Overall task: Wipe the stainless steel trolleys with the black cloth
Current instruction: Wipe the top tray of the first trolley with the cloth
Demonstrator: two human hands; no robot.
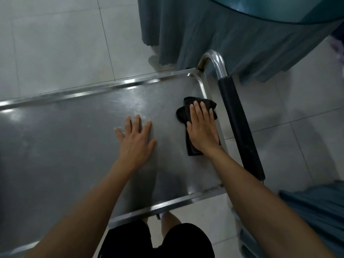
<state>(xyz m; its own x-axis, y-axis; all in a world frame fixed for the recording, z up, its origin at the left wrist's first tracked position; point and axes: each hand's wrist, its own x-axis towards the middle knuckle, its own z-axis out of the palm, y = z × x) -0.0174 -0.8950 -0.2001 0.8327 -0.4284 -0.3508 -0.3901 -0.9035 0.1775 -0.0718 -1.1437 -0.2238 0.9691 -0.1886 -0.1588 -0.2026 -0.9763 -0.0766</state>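
Note:
A stainless steel trolley (pixel 65 138) fills the lower left of the head view, its flat top shelf edged by a raised shiny rim. A crumpled black cloth (pixel 188 112) lies on the shelf near its right end. My right hand (pixel 202 127) presses flat on the cloth with straight fingers, covering its middle. My left hand (pixel 135 138) rests flat on the bare steel a little to the left of the cloth, fingers spread, holding nothing.
The trolley's push handle (pixel 236 123), with a black grip on a bent steel tube, runs along the right end. A table with a grey-blue skirt (pixel 214 34) stands just beyond the trolley's far right corner. More blue fabric (pixel 316 211) hangs at the lower right. Pale floor tiles surround everything.

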